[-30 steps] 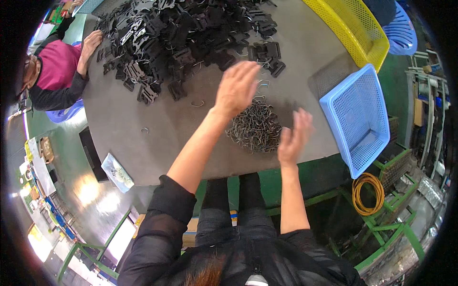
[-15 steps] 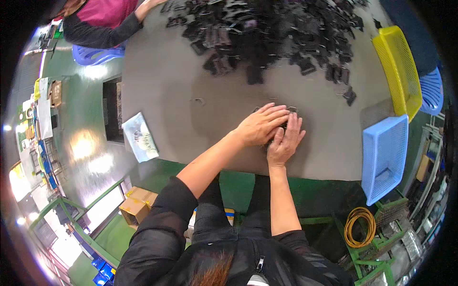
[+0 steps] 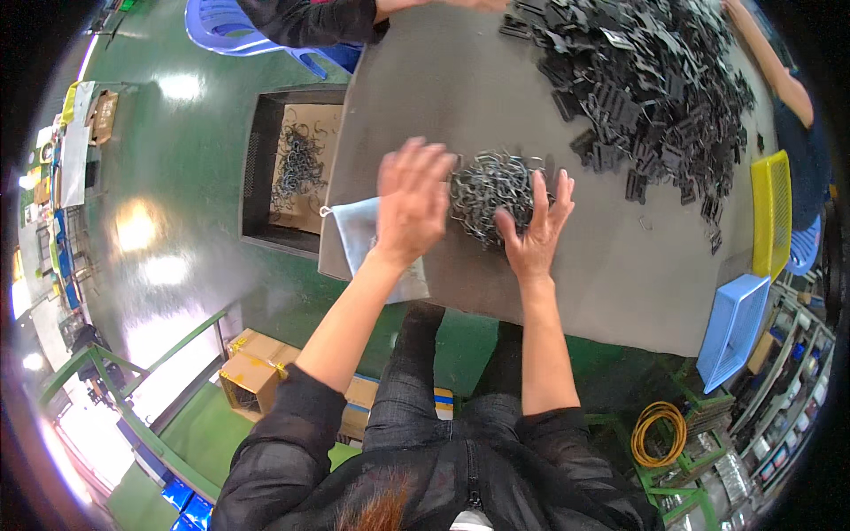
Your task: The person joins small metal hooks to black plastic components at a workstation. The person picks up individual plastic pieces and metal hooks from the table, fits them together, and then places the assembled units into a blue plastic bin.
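A heap of small shiny metal hooks point(image 3: 487, 199) lies on the grey tabletop in front of me. At its left edge is my left hand point(image 3: 413, 203), raised with fingers stretched and somewhat blurred, nothing in it. On the heap's right side rests my right hand point(image 3: 534, 232), fingers spread and thumb apart, touching the hooks. Partly beneath my left hand and forearm is a light blue cloth-like pouch point(image 3: 356, 232) with a pale string loop. Farther off at the right spreads a large pile of flat black pieces point(image 3: 620, 102).
Left of the table stands a dark bin point(image 3: 257, 190) with more hooks on cardboard. A yellow basket point(image 3: 772, 217) and a blue basket point(image 3: 733, 329) are at the right edge. A co-worker's sleeve point(image 3: 323, 19) and another person's arm point(image 3: 779, 75) reach in from the far side.
My hands have come apart from lying close together over dark pieces; the left moved left. The hook heap now shows between them. The view has shifted, bringing the bin into fuller sight.
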`<state>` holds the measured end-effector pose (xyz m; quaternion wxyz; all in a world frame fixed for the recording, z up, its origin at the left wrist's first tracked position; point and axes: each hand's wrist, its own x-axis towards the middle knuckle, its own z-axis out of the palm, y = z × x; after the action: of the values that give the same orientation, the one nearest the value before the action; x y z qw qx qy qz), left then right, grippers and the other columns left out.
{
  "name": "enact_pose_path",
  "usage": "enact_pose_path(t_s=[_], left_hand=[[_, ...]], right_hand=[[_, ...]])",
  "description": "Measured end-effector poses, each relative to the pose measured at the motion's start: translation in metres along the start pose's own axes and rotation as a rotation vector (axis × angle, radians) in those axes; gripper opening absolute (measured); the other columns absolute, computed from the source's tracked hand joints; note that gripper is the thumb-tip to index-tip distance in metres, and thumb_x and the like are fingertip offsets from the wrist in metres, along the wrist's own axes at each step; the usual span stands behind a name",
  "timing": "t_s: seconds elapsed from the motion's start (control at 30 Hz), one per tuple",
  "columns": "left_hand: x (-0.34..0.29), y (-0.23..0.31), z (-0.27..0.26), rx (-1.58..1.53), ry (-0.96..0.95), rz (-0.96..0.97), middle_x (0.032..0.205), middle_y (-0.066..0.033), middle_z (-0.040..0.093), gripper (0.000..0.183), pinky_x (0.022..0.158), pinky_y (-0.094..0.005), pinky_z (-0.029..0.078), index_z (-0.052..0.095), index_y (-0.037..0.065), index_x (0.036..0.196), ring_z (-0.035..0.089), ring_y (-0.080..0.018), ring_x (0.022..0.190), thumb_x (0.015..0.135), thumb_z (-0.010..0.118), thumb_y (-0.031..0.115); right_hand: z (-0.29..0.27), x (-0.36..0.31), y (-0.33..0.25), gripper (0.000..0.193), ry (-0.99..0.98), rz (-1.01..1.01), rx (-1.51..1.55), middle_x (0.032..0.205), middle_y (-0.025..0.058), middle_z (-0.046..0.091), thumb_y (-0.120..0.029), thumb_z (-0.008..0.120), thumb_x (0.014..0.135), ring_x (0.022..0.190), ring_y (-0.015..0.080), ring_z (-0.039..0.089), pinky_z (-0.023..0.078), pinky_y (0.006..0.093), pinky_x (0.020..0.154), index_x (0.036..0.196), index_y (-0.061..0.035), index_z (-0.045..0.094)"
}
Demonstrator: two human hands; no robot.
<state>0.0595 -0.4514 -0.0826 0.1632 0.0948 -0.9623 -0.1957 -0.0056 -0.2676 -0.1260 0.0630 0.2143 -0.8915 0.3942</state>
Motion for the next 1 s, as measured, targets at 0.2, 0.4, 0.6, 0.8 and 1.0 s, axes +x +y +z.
enact_pose_path(t_s=[0.2,0.4,0.6,0.8,1.0], left_hand=[[-0.06,-0.048,-0.02,-0.035,-0.134,-0.254,0.086,-0.0089,0.058,0.009,0.077,-0.0425,0.042,0.059,0.006,0.086,0.056,-0.0284,0.087,0.084,0.056,0.014],[-0.101,-0.071,-0.056,-0.14,0.003,-0.42,0.073,-0.0125,0.057,0.015,0.06,-0.0403,0.046,0.057,0.003,0.075,0.057,-0.0335,0.066,0.086,0.051,0.013],[-0.173,-0.085,-0.11,-0.188,-0.008,-0.643,0.07,-0.0141,0.051,0.02,0.055,-0.0411,0.043,0.052,0.003,0.072,0.054,-0.0349,0.064,0.089,0.045,0.011],[-0.203,-0.084,-0.131,-0.176,-0.034,-0.776,0.068,-0.0137,0.049,0.023,0.054,-0.0413,0.041,0.049,0.002,0.07,0.052,-0.0346,0.061,0.09,0.043,0.012],[-0.211,-0.083,-0.13,-0.192,-0.043,-0.809,0.067,-0.0144,0.05,0.025,0.055,-0.0409,0.041,0.05,0.001,0.07,0.052,-0.0345,0.061,0.091,0.041,0.011]], right_hand=[[0.008,0.013,-0.021,0.07,-0.354,-0.249,-0.285,0.144,0.0087,0.03,-0.055,0.072,0.066,0.136,0.0361,0.02,0.012,0.0666,0.103,0.128,-0.0342,0.049],[0.067,0.01,-0.064,0.061,-0.349,-0.362,-0.212,0.143,0.0072,0.033,-0.052,0.071,0.069,0.135,0.0329,0.025,0.01,0.0635,0.106,0.125,-0.034,0.053],[0.148,0.007,-0.14,0.059,-0.392,-0.45,-0.111,0.141,0.0076,0.036,-0.053,0.069,0.069,0.135,0.0315,0.027,0.009,0.0602,0.108,0.123,-0.0334,0.054],[0.22,0.018,-0.205,0.05,-0.433,-0.506,0.035,0.133,0.0078,0.044,-0.045,0.07,0.072,0.128,0.0286,0.037,0.019,0.0598,0.106,0.117,-0.0277,0.059],[0.196,0.061,-0.183,0.04,-0.187,-0.404,0.038,0.123,0.0086,0.053,-0.025,0.069,0.076,0.12,0.0274,0.046,0.026,0.0513,0.106,0.114,-0.0178,0.059]])
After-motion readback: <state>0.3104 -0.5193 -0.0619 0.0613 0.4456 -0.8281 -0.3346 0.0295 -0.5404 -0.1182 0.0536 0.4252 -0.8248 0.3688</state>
